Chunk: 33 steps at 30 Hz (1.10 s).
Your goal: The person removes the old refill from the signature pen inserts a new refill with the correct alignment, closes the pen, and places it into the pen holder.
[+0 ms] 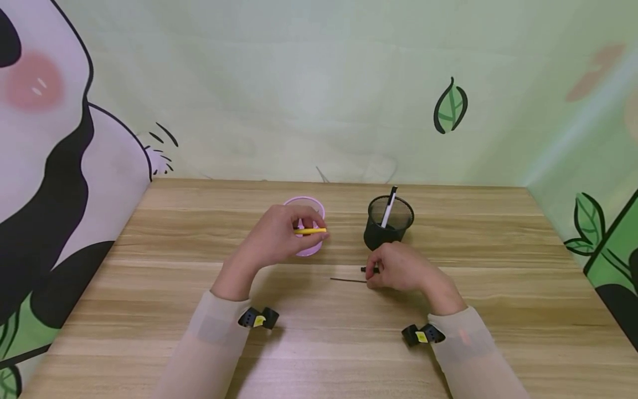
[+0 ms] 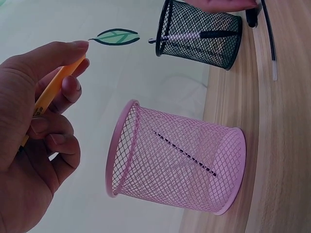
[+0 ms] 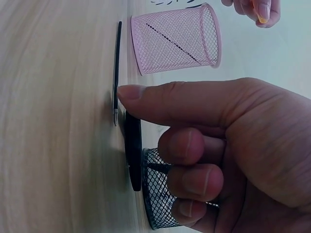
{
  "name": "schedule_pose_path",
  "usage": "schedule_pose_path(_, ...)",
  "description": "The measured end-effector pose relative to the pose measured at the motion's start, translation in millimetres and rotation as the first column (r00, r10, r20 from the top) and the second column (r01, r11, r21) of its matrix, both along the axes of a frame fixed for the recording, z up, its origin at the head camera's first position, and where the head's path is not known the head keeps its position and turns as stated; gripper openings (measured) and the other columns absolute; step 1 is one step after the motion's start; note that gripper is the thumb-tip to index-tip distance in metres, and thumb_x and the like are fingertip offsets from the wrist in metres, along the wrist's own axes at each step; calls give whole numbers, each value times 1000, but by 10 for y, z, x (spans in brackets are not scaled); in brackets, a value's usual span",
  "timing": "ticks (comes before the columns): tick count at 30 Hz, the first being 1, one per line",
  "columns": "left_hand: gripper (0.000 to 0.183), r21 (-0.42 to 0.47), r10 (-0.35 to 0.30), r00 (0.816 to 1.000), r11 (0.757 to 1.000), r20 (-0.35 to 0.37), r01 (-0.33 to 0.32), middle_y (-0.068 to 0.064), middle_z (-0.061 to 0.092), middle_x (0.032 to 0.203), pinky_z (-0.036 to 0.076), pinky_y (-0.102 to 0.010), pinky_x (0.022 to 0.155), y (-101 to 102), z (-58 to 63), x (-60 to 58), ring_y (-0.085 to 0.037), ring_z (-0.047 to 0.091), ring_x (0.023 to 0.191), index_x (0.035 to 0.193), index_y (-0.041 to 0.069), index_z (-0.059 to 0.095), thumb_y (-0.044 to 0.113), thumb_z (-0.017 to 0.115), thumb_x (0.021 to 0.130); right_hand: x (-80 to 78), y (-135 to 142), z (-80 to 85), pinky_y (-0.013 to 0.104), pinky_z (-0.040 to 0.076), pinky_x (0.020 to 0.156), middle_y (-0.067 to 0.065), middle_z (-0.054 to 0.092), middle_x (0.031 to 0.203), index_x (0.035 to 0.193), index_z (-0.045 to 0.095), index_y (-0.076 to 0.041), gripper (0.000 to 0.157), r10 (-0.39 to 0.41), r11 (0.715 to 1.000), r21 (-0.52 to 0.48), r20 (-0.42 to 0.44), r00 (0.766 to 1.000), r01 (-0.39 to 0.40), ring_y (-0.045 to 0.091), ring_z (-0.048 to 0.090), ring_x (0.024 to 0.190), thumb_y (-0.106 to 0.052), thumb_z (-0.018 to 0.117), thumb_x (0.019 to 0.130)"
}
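My left hand (image 1: 284, 234) pinches a slim yellow pen-like item (image 1: 310, 230) above the pink mesh cup (image 2: 170, 160). A thin dark stick slants inside that cup. Close to the wooden tabletop, my right hand (image 1: 399, 267) has its thumb tip at a thin black pen refill (image 3: 117, 68) with a silver point. Beside the refill lies a short black piece (image 3: 133, 155), partly under the fingers. The right index fingertip is hidden behind the thumb, so a grip on the refill cannot be confirmed. A black mesh cup (image 1: 379, 235) stands just beyond this hand.
A white and black pen (image 1: 389, 208) leans inside the black cup. Both cups stand upright toward the back of the wooden table (image 1: 174, 310). Behind it rises a pale green backdrop (image 1: 279, 100) with a printed panda and leaves.
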<state>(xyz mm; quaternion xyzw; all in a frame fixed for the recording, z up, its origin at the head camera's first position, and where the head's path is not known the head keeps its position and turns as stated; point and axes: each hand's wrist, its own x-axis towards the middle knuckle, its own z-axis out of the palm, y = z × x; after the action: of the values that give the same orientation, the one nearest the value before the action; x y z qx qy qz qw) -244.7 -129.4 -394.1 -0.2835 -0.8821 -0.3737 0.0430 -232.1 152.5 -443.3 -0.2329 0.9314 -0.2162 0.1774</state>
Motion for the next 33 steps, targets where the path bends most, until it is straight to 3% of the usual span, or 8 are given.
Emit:
schedule_pose_path(8,14,17,9,1000,1000,-8,-9,9,65,77,47,-30,64,-48,11,4,-13,56,70,84,24,71,27,85,87,7,-35,49,27,41,56,-6,58,63,84,76,-24,10,16,999,-33,-12,1000,-16,8,50,56,-20,85,85)
schedule_pose_path(18,8,39,-16,1000,999,2,16,8,67,81,49,-29,68,-55,3,4,-13,58,75,90,21,75,25,81,91,35,-86,149,24,42,57,-10,58,65,97,78,-15,8,28,991,-128,-133,991,-45,5,51,59,-18,79,91)
schedule_pose_path(25,6,45,-36,999,998,2,36,6,69,85,53,-31,73,-46,-28,-3,-21,65,81,96,18,76,22,80,92,64,-116,199,23,43,57,-10,60,70,103,78,-14,11,-20,969,-247,-153,988,-18,6,52,62,-19,77,93)
schedule_pose_path(33,9,61,-43,999,997,-12,43,5,72,88,55,-33,75,-60,-6,-11,-12,62,81,99,16,77,20,80,92,48,-176,322,24,48,59,-9,64,74,103,78,-15,9,-48,936,-351,-203,978,-27,6,57,65,-15,76,94)
